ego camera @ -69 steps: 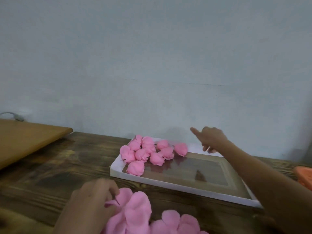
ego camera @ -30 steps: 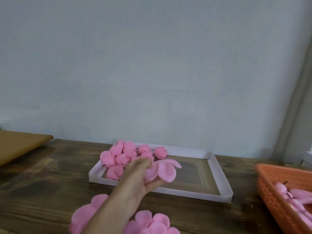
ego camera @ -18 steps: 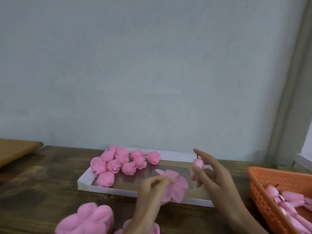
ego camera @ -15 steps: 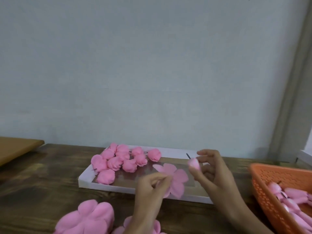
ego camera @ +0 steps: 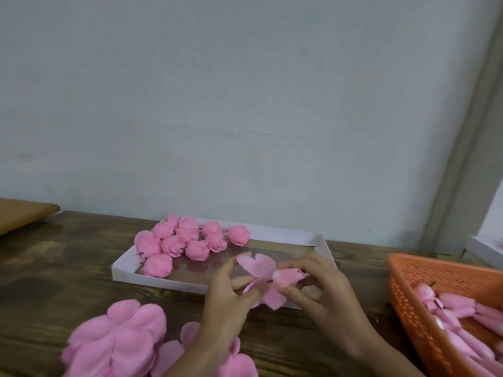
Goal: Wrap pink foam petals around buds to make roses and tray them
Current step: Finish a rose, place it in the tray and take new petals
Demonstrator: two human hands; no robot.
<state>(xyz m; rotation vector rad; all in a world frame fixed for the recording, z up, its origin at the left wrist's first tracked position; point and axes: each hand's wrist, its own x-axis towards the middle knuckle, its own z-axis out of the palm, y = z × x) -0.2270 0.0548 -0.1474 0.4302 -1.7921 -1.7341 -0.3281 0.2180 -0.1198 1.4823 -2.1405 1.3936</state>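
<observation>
Above the near rim of the shallow white cardboard tray [ego camera: 119,270], the left hand [ego camera: 228,289] pinches a flat pink foam flower-shaped petal piece [ego camera: 260,266], while the right hand [ego camera: 324,287] grips a small pink bud with a pale tip [ego camera: 290,276] pressed against the petal piece's middle. A cluster of finished pink foam roses [ego camera: 185,240] fills the tray's far left corner. A heap of loose pink petal pieces [ego camera: 122,344] lies on the dark wooden table [ego camera: 54,268] near the left arm, and an orange perforated plastic basket [ego camera: 424,289] of more buds sits to the right.
</observation>
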